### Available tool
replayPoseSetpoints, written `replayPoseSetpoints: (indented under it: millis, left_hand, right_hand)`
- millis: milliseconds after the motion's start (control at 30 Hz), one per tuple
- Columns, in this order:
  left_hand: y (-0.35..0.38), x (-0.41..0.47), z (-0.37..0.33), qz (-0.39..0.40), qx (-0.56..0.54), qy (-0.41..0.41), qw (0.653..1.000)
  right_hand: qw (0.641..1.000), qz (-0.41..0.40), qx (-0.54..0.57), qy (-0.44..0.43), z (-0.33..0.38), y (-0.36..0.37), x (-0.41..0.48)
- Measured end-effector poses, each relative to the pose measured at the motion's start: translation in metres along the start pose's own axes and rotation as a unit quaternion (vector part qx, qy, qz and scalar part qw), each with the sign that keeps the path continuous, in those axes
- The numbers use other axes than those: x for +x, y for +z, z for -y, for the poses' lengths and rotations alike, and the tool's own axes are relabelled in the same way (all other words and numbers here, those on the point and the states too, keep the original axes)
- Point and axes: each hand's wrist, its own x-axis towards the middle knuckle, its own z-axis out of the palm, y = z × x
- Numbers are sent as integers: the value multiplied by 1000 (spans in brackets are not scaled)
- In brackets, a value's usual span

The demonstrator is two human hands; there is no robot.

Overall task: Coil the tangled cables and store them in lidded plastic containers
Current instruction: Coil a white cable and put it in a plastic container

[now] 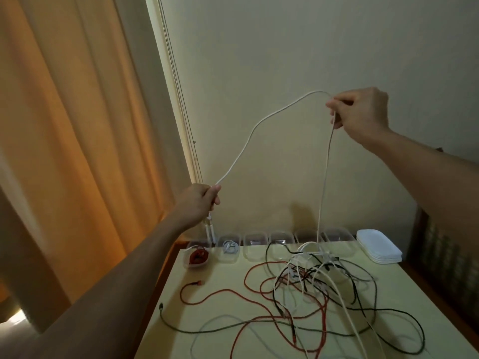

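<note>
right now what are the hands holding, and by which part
One white cable: the left hand grips it near the end hanging below the fist, and the right hand pinches it farther along.

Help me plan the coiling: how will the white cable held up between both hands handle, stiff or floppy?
Probably floppy: the white cable sags in a curve from the right hand to the left hand and hangs limp below. Likely light, as a fingertip pinch carries it. It may snag, since its lower run enters the tangle.

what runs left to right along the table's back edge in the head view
container with red cable, container with white cable, four more clear containers, stack of white lids
</note>
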Motion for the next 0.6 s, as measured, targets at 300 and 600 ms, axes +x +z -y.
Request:
replayPoseSetpoints:
  millis: [300, 600]
  left_hand:
    - [18, 1, -16, 25, -46, 0, 999]
    - [47, -5, -22, 64, -111, -13, 992]
  right_hand:
    - [998, 55, -8, -41, 41, 15, 6]
    - [997, 61, -3, -45, 60, 19, 11]
